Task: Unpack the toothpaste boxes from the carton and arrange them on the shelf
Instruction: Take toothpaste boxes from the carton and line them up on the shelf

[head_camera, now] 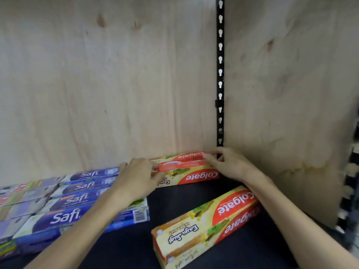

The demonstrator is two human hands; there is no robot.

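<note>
At the far left of the dark shelf lie blurred rows of mixed toothpaste boxes, and just right of them a block of blue Safi boxes lies flat in rows running toward the plywood back panel. The person's left forearm crosses above these blue boxes, and the left hand reaches to the back of the shelf, its fingers curled round the left end of a red Colgate box. That red box sits on top of a yellow-and-red Colgate box lying against the back panel, with another Colgate box just behind it. The right hand pinches the right end of the same red box, thumb and fingers bent over its corner, directly below the black slotted upright fixed to the panel. Nearer the camera and to the right, a pack of yellow-and-red Colgate boxes lies at an angle on the shelf, apart from the stacked ones, with the right forearm passing just above its far end. Blurred dark-and-white goods show at the right edge.
</note>
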